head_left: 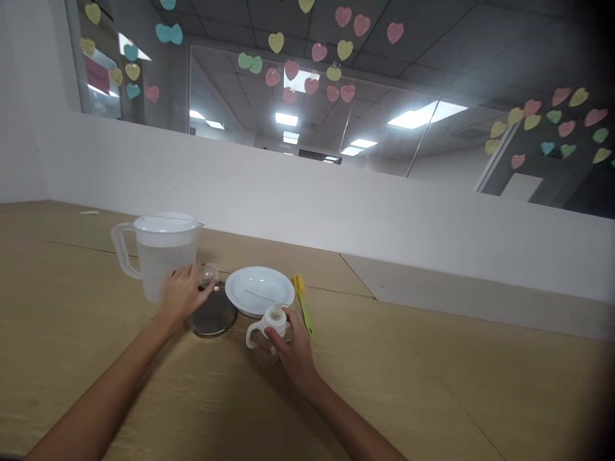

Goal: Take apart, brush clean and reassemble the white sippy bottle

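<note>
My right hand [296,351] is closed around a baby bottle [267,349] with white side handles and a clear nipple on top. In my left hand [182,296] is a small clear bottle cap [208,274], pinched at its edge above a round dark metal tray [214,314]. Just behind that hand stands a translucent lidded pitcher [158,253], partly covered by my fingers. Beyond the bottle sits a white bowl [259,282], with a thin line, perhaps a stick, across its inside.
A brush [303,307] with a green handle and yellow head lies right of the bowl. The wooden table [432,384] meets a low white wall [288,198] at the back. Heart-shaped notes [319,52] dot the glass above. A small pale scrap [89,212] lies far left.
</note>
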